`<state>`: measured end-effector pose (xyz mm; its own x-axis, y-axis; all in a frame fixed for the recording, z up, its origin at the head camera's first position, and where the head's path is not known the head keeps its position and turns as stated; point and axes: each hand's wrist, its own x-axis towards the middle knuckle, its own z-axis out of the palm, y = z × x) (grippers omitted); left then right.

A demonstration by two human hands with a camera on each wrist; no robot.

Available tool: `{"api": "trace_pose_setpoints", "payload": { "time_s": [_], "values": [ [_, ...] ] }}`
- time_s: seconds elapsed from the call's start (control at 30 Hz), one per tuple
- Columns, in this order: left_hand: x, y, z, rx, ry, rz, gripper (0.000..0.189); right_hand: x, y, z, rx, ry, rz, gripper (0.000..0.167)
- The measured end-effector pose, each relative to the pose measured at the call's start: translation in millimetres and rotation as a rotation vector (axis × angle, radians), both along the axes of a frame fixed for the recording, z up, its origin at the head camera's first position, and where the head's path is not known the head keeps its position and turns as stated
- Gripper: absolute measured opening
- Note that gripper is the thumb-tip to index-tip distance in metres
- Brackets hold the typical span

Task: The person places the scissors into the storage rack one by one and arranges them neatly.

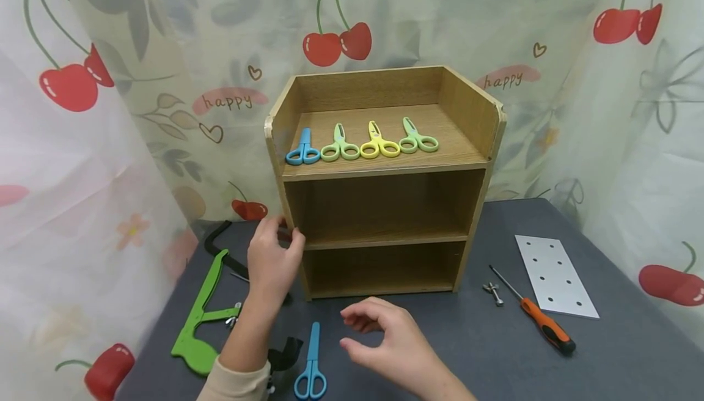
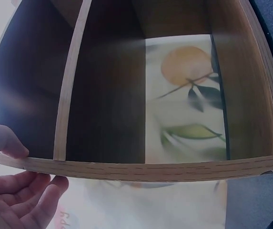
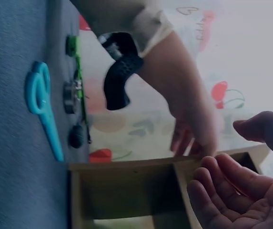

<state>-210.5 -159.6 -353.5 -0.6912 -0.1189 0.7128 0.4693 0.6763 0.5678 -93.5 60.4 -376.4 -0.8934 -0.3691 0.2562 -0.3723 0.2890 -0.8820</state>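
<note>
A wooden shelf (image 1: 385, 245) stands upright on the table. My left hand (image 1: 274, 260) grips its left side panel between thumb and fingers; in the left wrist view that thumb (image 2: 10, 143) lies inside the edge and the fingers outside. On the shelf's top level lie blue scissors (image 1: 304, 151), green scissors (image 1: 340, 147), yellow scissors (image 1: 379, 144) and a second green pair (image 1: 418, 141) in a row. My right hand (image 1: 393, 343) hovers before the shelf, fingers loosely bent, holding nothing. Another pair of blue scissors (image 1: 311, 364) lies on the table between my arms.
At left lie a green saw-like frame (image 1: 200, 315) and a black curved tool (image 1: 217, 239), partly behind my left arm. To the right are an orange-handled screwdriver (image 1: 541, 318), a small metal bolt (image 1: 494, 294) and a white perforated board (image 1: 555, 275). A patterned curtain (image 1: 220, 34) surrounds the table.
</note>
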Motion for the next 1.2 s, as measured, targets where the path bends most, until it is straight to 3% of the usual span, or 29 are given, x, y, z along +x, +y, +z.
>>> {"api": "trace_pose_setpoints", "payload": {
  "time_s": [0.4, 1.1, 1.2],
  "values": [
    [1.0, 1.1, 0.4, 0.001, -0.012, 0.007, 0.020, -7.2, -19.1, -27.1, 0.003, -0.119, 0.120, 0.028],
    [1.5, 0.8, 1.5, 0.003, -0.028, 0.002, 0.021, -24.1, -38.2, -71.9, 0.017, -0.337, 0.162, 0.036],
    [1.4, 0.8, 1.7, 0.003, -0.030, 0.003, 0.021, -31.9, -38.0, -87.0, -0.003, -0.355, 0.181, 0.036]
  ]
}}
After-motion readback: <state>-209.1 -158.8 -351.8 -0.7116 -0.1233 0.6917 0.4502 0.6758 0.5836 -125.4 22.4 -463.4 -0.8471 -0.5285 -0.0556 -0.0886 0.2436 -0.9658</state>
